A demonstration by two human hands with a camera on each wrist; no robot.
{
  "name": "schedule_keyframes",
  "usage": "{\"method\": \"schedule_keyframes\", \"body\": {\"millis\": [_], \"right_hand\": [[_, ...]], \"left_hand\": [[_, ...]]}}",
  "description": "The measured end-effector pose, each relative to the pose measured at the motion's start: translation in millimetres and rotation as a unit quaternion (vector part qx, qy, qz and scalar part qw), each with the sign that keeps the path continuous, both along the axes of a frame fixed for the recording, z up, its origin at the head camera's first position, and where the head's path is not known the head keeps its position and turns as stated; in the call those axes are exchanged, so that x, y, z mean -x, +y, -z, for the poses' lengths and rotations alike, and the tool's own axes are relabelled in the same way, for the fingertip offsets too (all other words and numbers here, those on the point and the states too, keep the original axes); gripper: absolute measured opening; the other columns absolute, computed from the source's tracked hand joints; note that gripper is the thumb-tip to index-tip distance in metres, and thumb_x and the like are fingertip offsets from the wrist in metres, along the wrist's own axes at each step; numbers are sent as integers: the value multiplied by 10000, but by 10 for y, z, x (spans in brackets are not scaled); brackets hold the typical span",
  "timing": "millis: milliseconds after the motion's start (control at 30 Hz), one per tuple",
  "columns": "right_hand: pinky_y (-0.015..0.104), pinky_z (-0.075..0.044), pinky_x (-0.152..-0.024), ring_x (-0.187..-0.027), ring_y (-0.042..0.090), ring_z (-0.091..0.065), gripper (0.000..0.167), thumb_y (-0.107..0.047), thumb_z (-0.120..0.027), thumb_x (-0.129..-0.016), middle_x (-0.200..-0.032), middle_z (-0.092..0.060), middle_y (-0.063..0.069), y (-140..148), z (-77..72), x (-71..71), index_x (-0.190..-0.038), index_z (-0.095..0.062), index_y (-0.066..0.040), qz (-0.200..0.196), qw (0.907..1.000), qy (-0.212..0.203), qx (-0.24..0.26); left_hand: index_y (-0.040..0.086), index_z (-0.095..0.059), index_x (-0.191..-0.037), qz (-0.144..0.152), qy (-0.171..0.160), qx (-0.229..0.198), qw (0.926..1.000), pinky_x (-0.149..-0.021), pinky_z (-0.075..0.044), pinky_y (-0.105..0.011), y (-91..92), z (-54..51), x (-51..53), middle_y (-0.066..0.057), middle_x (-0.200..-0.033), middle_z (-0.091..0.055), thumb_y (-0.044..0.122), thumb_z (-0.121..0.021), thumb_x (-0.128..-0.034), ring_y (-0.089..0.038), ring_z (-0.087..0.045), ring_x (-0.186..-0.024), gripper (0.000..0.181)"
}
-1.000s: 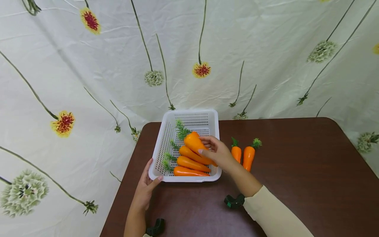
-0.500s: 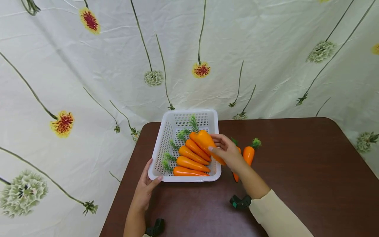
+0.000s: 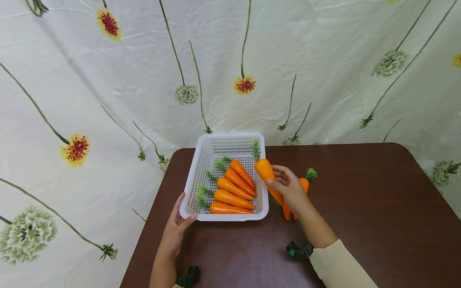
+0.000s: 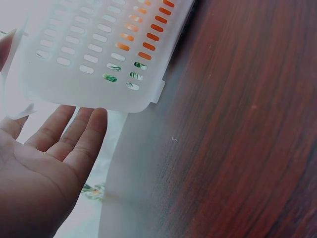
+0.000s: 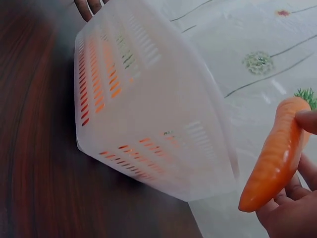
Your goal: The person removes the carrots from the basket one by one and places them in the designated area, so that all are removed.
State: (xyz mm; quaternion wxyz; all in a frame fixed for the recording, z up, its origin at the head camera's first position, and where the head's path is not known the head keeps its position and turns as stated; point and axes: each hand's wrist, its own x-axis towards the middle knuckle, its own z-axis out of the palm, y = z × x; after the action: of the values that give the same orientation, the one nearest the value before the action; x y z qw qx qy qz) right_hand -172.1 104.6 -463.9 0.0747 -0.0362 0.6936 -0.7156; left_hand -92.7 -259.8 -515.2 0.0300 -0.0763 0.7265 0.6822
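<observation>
My right hand (image 3: pixel 289 188) holds an orange carrot (image 3: pixel 265 171) with a feathery green top, thumb on the near side and fingers behind. It is raised above the basket's right rim, its tip pointing toward me. In the right wrist view, the carrot (image 5: pixel 277 153) is beside the basket wall. My left hand (image 3: pixel 176 228) holds the near left corner of the white plastic basket (image 3: pixel 225 217), thumb on the rim; the left wrist view shows several straight fingers (image 4: pixel 84 144) under the corner. Several carrots (image 3: pixel 234 199) lie in a row inside, tops to the left.
Two more carrots (image 3: pixel 304 185) lie on the dark brown table (image 3: pixel 360 208) right of the basket, mostly hidden behind my right hand and the held carrot. A white cloth (image 3: pixel 324 60) with printed flowers hangs behind the table.
My right hand has moved right with the carrot, from over the row to the basket's right rim. More carrots in the basket are now uncovered. The left hand and basket stay put.
</observation>
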Motion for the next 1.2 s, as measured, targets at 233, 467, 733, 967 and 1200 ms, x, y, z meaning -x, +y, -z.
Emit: {"method": "schedule_keyframes", "body": {"millis": [233,467,733,967,1200], "right_hand": [[182,-495,-911,-1117,134,-566,540,-174,-627,-993,-1390,-509,117,182,59,-20,-1489,-423,-109,606,9961,-639,15],[206,-515,-874,-1011,74,-612,543,-226,-635,-999,-1317,-538,71,367,155,-56,-1484,-425,-100,893,9923,-845,-118],[147,-492,-874,-1000,-12,-593,582,-254,-624,-1009,-1265,-552,-12,607,256,-144,-1515,-388,-89,1097,9884,-1014,-269],[171,-476,-866,-978,-25,-589,623,-310,-643,-995,-1233,-568,-63,802,333,-213,-1516,-379,-93,1269,9847,-1093,-472],[183,-467,-840,-948,-31,-574,655,-334,-628,-1001,-1233,-548,-74,952,394,-243,-1536,-343,-87,1336,9816,-1189,-675]], "left_hand": [[383,-171,-1609,17,40,-73,10000,-978,-449,-106,-4,22,15,-35,-1662,-250,92,-652,-972,-321,-397,-1453,850],[400,-182,-1602,-6,27,-45,10000,-980,-443,-102,-16,24,27,-32,-1660,-255,78,-642,-975,-314,-410,-1440,842],[392,-179,-1605,-17,-19,2,10000,-977,-445,-94,-15,11,33,-39,-1658,-270,83,-644,-974,-300,-417,-1423,842],[400,-185,-1602,19,-8,47,10000,-980,-435,-96,-29,-3,51,-48,-1658,-276,85,-626,-984,-307,-420,-1435,822],[409,-178,-1601,28,-76,104,9999,-976,-429,-89,-25,-15,58,-35,-1659,-270,115,-625,-989,-300,-420,-1433,814]]}}
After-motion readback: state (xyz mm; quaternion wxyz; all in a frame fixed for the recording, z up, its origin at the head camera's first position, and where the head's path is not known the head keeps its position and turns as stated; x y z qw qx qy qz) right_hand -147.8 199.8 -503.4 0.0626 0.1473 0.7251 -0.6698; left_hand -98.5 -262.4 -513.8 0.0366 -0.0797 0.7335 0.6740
